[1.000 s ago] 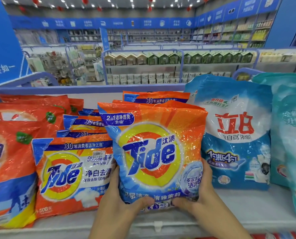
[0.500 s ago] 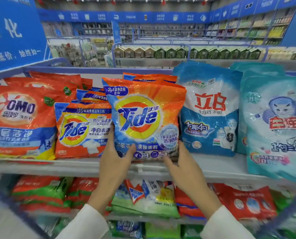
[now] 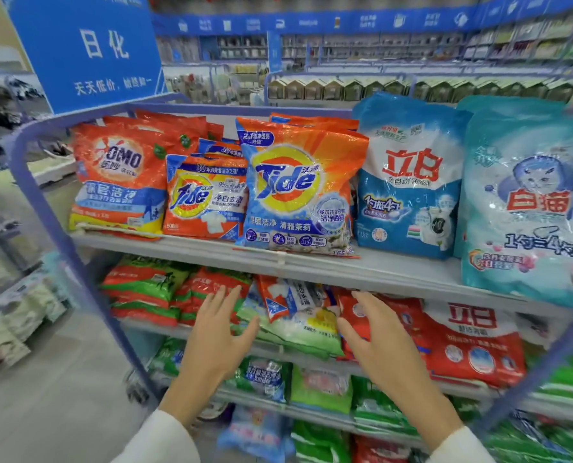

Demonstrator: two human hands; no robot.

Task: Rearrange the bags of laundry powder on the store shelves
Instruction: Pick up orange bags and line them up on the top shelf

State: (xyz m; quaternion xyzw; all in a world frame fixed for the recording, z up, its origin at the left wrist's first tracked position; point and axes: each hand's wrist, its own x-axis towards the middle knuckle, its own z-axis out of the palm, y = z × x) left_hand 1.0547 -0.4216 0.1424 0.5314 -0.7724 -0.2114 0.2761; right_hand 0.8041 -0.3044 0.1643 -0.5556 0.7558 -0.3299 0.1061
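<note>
Slumped white-green plastic laundry powder bag on second grey shelf, between left hand and right hand. Both hands spread and empty, about equally near. Contact unclear. Long axis slanted, orange corner up-left. Upright orange Tide bag one shelf above. Blurred store aisles behind.

We face a grey top shelf carrying, left to right, an upright orange OMO bag, a small Tide bag, a larger Tide bag at the front edge, a blue-and-white bag and a teal cat bag. On the shelf below lie red-and-green bags, a pale green bag and a red bag.
</note>
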